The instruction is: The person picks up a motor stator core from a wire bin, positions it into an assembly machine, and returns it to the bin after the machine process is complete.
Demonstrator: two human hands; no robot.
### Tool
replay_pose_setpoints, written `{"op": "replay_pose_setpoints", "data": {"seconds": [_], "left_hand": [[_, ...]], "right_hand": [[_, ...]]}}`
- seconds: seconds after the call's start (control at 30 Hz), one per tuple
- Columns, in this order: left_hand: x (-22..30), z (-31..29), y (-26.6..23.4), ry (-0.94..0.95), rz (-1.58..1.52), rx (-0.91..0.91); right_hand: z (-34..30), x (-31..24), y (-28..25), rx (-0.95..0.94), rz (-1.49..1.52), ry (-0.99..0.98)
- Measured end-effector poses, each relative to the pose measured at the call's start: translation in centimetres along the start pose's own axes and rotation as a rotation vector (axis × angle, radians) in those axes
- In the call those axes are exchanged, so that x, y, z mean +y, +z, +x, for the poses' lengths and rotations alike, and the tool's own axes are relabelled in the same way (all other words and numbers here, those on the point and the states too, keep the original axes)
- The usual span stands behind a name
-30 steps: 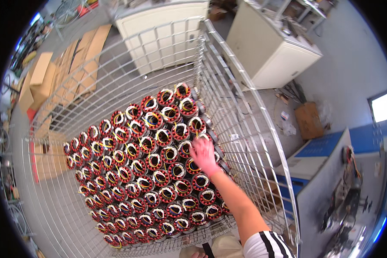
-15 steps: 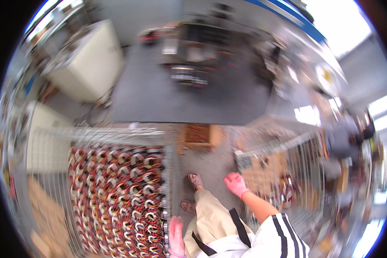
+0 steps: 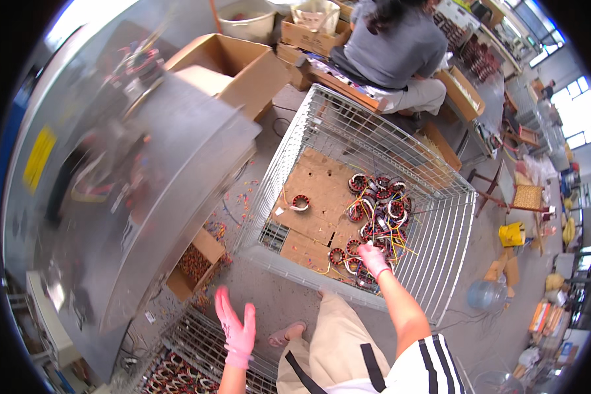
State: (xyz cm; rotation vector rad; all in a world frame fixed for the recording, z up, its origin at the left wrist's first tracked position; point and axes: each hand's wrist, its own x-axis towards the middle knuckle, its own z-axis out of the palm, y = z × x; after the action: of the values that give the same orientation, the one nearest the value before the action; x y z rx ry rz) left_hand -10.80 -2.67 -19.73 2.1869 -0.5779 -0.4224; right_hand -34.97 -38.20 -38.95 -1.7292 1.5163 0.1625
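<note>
My right hand [image 3: 374, 258], in a pink glove, reaches into a wire mesh cage [image 3: 450, 262]. Its fingers are closed together at the edge of a heap of wound motor stators [image 3: 382, 190], ring-shaped with red and black cores and trailing coloured leads; what they grip is hidden. Apart from the heap, a single stator [image 3: 300, 203] lies on the brown cardboard [image 3: 315, 177] lining the cage floor. My left hand [image 3: 236, 328], also pink-gloved, is held in the air with thumb and fingers apart and nothing in it. Below it is a second cage [image 3: 200, 341] of packed stators.
A grey metal workbench [image 3: 197, 111] stands at the left. Beneath its edge sits a cardboard box [image 3: 207, 246] of small scraps, with bits scattered around. A co-worker [image 3: 394, 46] sits beyond the cage. A yellow bucket [image 3: 512, 234] and large clear bottle [image 3: 486, 295] stand right.
My view has swung right, from the bench and packed cage to the cage with loose stators. My right hand has moved from beside that cage into it; my left hand is raised.
</note>
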Motion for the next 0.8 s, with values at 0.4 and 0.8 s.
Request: {"op": "replay_pose_setpoints", "data": {"seconds": [0.4,0.8], "left_hand": [[-0.9,17.9,14.4,0.045,0.924,0.242],[-0.6,18.5,16.4,-0.135,0.83,0.134]], "right_hand": [[26.7,-12.3,17.9,-0.297,-0.665,-0.357],[38.1,-1.9,29.2,-0.159,0.061,-0.221]]}}
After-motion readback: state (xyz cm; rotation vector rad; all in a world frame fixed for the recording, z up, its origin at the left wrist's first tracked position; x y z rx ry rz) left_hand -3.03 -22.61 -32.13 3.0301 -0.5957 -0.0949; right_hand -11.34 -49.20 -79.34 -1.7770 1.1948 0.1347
